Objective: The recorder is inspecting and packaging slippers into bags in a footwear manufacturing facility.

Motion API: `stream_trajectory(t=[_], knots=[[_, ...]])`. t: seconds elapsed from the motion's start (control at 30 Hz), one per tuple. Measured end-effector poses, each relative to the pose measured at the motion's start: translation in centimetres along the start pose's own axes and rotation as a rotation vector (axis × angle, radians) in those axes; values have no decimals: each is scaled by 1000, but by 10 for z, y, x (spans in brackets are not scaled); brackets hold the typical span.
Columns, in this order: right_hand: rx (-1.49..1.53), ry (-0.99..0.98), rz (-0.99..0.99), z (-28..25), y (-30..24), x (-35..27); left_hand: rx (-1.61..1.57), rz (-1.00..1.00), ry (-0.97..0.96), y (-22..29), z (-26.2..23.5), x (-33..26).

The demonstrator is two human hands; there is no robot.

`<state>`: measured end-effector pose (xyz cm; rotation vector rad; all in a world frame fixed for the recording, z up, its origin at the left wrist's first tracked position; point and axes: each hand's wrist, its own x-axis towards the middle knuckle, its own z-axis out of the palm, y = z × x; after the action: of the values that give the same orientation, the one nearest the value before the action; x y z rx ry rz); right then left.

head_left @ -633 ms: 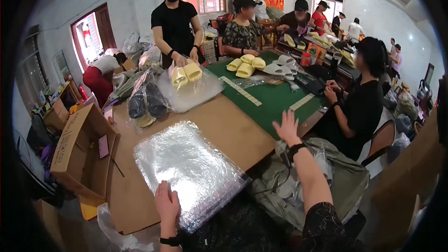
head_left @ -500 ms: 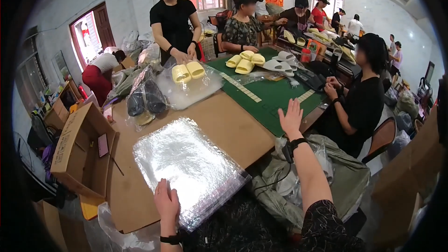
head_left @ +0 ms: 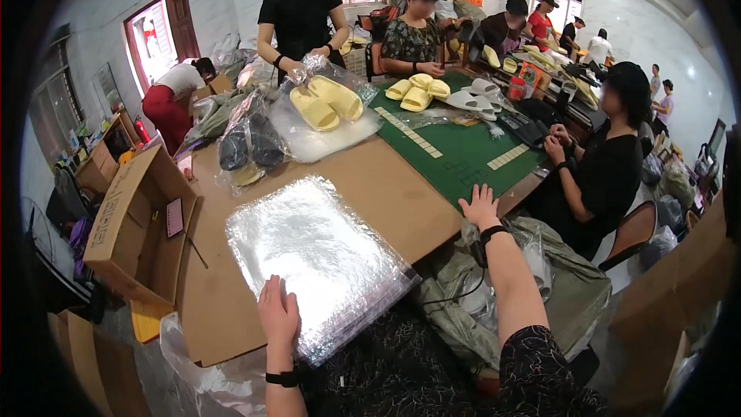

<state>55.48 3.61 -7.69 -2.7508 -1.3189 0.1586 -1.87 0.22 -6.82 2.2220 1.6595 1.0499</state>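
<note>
The left hand (head_left: 279, 315) lies flat, fingers together, on the near edge of a stack of clear plastic bags (head_left: 320, 259) at bench (head_left: 386, 193) centre. The right hand (head_left: 480, 207), fingers spread and empty, hovers at 3 o'clock. Bagged yellow slippers (head_left: 326, 104) lie at 12, an open cardboard box (head_left: 137, 224) at 9

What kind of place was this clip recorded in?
Most likely a small workshop where slippers are packed by hand. Several people work around a long table with yellow slippers in clear bags, an open cardboard box stands beside it, and the left hand rests on a clear plastic bag.
</note>
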Motion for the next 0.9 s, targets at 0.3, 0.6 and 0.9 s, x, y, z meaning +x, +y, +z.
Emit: stream_trajectory(t=[0.3,0.6,0.9], knots=[[-53,25,19,2,-5,-7,35,47,2,-6,2,-2],[-33,39,9,1,-7,-10,45,26,-5,-7,2,-2],[7,75,14,4,-5,-12,48,51,-1,-5,2,-1]])
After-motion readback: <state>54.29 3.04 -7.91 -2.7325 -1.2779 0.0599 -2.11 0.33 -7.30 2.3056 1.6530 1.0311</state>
